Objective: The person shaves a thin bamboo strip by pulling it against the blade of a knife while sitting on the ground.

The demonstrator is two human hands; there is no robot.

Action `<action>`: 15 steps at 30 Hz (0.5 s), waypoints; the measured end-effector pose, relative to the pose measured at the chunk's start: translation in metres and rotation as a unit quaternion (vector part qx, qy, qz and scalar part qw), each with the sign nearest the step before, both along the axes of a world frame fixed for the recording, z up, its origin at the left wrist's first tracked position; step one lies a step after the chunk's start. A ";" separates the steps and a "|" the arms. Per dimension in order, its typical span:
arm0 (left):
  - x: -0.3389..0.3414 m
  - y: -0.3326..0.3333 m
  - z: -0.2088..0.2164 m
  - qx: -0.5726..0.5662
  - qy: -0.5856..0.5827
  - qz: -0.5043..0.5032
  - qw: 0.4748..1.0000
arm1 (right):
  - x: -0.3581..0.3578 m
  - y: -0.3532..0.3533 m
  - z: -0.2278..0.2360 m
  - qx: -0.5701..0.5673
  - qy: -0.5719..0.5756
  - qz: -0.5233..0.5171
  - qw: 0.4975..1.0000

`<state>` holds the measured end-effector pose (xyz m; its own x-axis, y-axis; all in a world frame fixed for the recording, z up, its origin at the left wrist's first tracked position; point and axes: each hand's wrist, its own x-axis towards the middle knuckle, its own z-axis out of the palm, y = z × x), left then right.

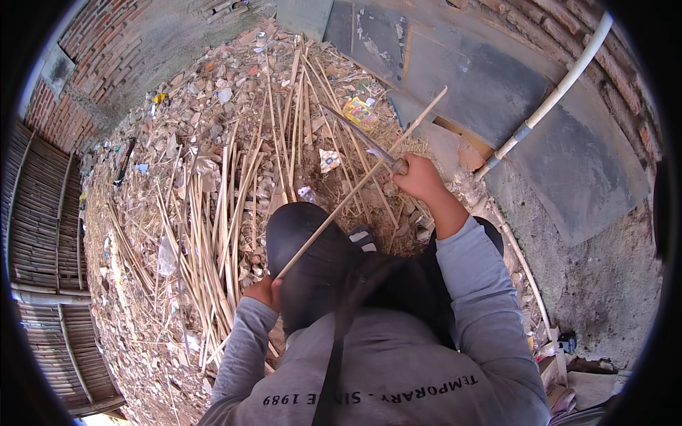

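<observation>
My left hand [264, 292] is closed around the lower end of a long, thin bamboo strip [320, 232], beside my left knee. The strip slants up and to the right across that knee, its far end past my right hand. In my right hand [420, 181] is the handle of a long-bladed knife, the fingers wrapped round it. The dark blade [355, 133] points up and to the left, and it crosses the strip close to the handle. Whether the edge touches the strip, I cannot tell.
Many bamboo strips [227, 213] lie left of my knee, with more strips [295, 121] ahead. Rubble and litter cover the ground, including a yellow wrapper [357, 110]. To the right, a white pipe [547, 103] leans near dark panels [490, 64]. A bamboo-slat wall [42, 213] stands at left.
</observation>
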<state>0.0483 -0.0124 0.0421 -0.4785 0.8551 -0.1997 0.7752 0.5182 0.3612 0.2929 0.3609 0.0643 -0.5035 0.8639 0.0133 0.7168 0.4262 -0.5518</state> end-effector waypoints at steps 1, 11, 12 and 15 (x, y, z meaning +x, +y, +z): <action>0.001 0.002 0.004 0.004 -0.010 -0.003 1.000 | 0.000 -0.001 0.004 0.008 -0.001 0.006 1.000; 0.006 -0.009 0.011 0.031 -0.038 0.005 0.999 | 0.002 -0.025 0.059 0.067 -0.096 -0.006 0.993; 0.007 -0.010 0.013 0.012 -0.032 0.004 0.999 | 0.003 -0.027 0.062 0.109 -0.122 -0.007 0.986; 0.006 -0.013 0.011 0.021 -0.043 0.003 0.999 | 0.009 -0.026 0.076 0.190 -0.202 0.009 0.961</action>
